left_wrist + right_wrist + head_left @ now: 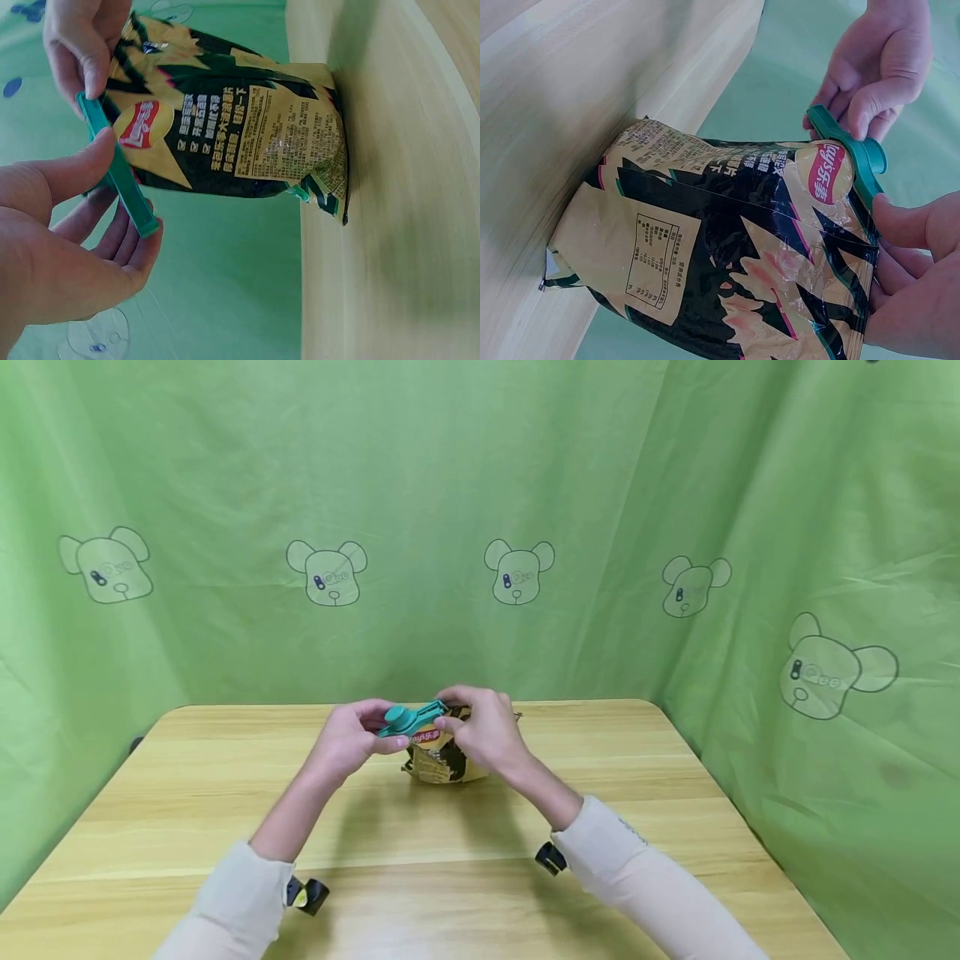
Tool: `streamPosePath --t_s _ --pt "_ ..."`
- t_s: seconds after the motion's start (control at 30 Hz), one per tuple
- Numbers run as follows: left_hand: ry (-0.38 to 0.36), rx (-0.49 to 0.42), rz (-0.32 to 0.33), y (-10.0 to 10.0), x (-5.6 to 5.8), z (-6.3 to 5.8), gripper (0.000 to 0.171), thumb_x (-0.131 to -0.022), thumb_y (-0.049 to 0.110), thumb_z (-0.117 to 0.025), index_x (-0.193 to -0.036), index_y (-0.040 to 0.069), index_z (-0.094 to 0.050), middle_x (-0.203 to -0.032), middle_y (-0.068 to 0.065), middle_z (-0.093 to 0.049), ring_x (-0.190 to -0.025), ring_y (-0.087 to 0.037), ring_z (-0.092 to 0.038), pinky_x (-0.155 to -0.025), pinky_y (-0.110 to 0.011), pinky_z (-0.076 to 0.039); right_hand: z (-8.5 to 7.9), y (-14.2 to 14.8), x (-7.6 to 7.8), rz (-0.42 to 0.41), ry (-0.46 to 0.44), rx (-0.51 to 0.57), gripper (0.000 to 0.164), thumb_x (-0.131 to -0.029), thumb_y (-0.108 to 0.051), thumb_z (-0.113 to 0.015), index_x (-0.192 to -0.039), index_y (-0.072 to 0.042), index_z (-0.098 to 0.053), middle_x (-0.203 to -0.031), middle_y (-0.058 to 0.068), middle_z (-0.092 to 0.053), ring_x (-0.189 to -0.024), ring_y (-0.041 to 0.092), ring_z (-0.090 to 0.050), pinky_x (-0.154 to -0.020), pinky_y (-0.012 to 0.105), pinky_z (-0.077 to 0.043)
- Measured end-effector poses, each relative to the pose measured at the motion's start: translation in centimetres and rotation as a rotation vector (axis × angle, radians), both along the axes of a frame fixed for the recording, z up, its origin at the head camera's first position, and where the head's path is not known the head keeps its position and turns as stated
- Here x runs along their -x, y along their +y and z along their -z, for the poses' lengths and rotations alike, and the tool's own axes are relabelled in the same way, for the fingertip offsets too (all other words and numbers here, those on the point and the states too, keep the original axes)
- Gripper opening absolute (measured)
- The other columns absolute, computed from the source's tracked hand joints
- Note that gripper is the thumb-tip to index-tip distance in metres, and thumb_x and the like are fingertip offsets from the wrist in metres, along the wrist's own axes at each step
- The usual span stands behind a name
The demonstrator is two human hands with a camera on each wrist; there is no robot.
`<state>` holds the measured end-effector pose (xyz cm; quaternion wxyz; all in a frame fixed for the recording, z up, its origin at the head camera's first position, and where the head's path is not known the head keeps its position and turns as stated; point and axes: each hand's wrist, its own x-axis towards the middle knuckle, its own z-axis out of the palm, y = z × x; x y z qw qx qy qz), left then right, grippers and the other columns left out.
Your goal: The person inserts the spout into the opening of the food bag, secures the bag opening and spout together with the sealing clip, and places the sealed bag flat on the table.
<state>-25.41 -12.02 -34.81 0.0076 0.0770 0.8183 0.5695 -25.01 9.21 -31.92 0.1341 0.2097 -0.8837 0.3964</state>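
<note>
A teal bag clip with a round knob lies across the top of a gold and black Lay's chip bag. The bag stands upright on the wooden table. My left hand grips the clip's left part, thumb on the near side and fingers behind, as the left wrist view shows. At the other end, my right hand pinches the clip and the bag's top corner. In the right wrist view its thumb presses against the clip, while its other fingers are partly hidden behind the bag.
The wooden table ends at a green curtain printed with bear faces, which also runs along both sides. Black fittings show by the left sleeve, and another black piece by the right sleeve.
</note>
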Motion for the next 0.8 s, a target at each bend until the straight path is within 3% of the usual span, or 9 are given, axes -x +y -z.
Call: streamPosePath --t_s 0.27,0.57,0.8 --pt "0.154 0.114 -0.02 1.6 -0.2 -0.6 0.045 -0.076 0.009 -0.09 -0.118 0.01 -0.074 -0.11 -0.014 -0.075 -0.096 -0.024 -0.071 -0.087 -0.038 -0.059 -0.1 0.0 0.0 0.001 -0.019 0.009 0.026 -0.087 -0.009 -0.08 -0.112 -0.007 -0.075 -0.105 0.006 -0.078 -0.079 0.016 -0.072 -0.066 0.026 -0.056" --pt "0.155 0.132 -0.043 1.8 -0.2 -0.5 0.039 -0.078 0.01 -0.088 -0.115 0.011 -0.075 -0.11 -0.013 -0.074 -0.094 -0.023 -0.071 -0.082 -0.036 -0.06 0.0 0.0 0.2 -0.002 -0.009 0.017 0.026 -0.088 -0.008 -0.079 -0.113 -0.005 -0.075 -0.105 0.007 -0.078 -0.083 0.018 -0.073 -0.065 0.026 -0.057" --pt "0.133 0.079 -0.042 1.8 -0.1 -0.4 0.035 -0.081 0.01 -0.086 -0.114 0.011 -0.076 -0.108 -0.014 -0.075 -0.088 -0.021 -0.07 -0.075 -0.031 -0.059 0.1 0.0 0.2 -0.003 0.004 0.019 0.024 -0.088 -0.009 -0.079 -0.112 -0.005 -0.075 -0.104 0.007 -0.078 -0.083 0.019 -0.073 -0.064 0.025 -0.057"
